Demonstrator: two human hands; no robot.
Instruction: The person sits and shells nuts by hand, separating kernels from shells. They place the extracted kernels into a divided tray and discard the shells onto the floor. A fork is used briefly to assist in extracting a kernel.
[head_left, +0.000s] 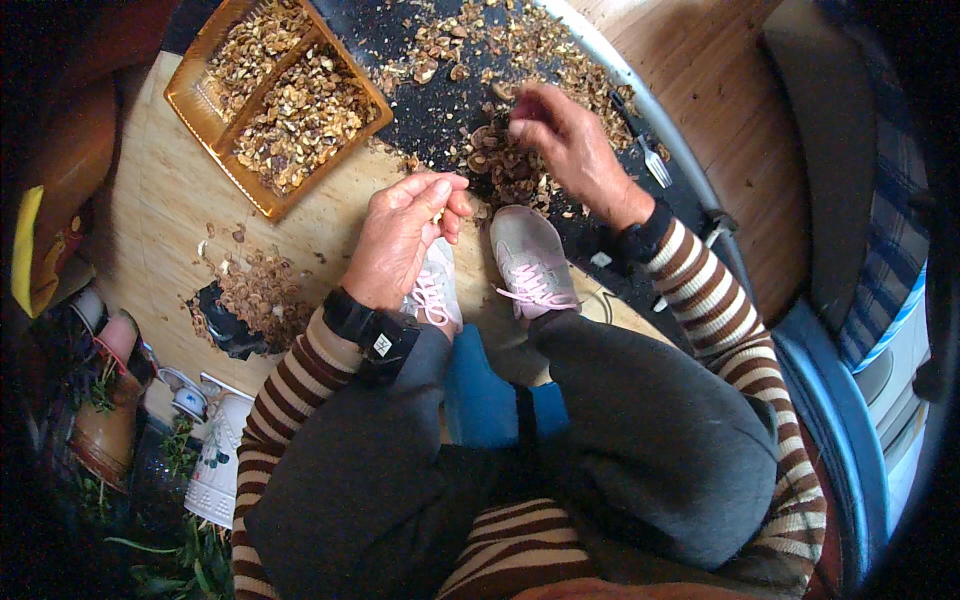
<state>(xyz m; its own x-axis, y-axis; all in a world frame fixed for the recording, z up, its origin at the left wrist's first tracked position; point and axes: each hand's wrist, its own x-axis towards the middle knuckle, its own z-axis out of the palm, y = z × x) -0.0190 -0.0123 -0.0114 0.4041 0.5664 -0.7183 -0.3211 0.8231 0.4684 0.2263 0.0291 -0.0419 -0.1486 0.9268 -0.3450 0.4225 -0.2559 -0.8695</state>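
My left hand (391, 238) is closed, thumb against fingers, around a small pale nut piece (439, 217), probably walnut kernel. It hovers above the left shoe. Over a heap of brown walnut shells (517, 169) hangs my right hand (574, 150), its fingers curled; whether anything is between them is hidden. A shell piece (502, 91) shows close to its fingertips. At the upper left, an amber plastic tray (220, 147) with two compartments holds many walnut kernels (304, 112). Shell scraps (450, 45) lie strewn over a black sheet (424, 112) beneath the right hand.
A fork (654, 163) lies on the sheet by a curved metal tube (660, 105). Another pile of shells (262, 296) lies on the floor at left, beside a white planter (221, 450) and a brown pot (109, 435). My grey shoes (532, 259) stand near the heap.
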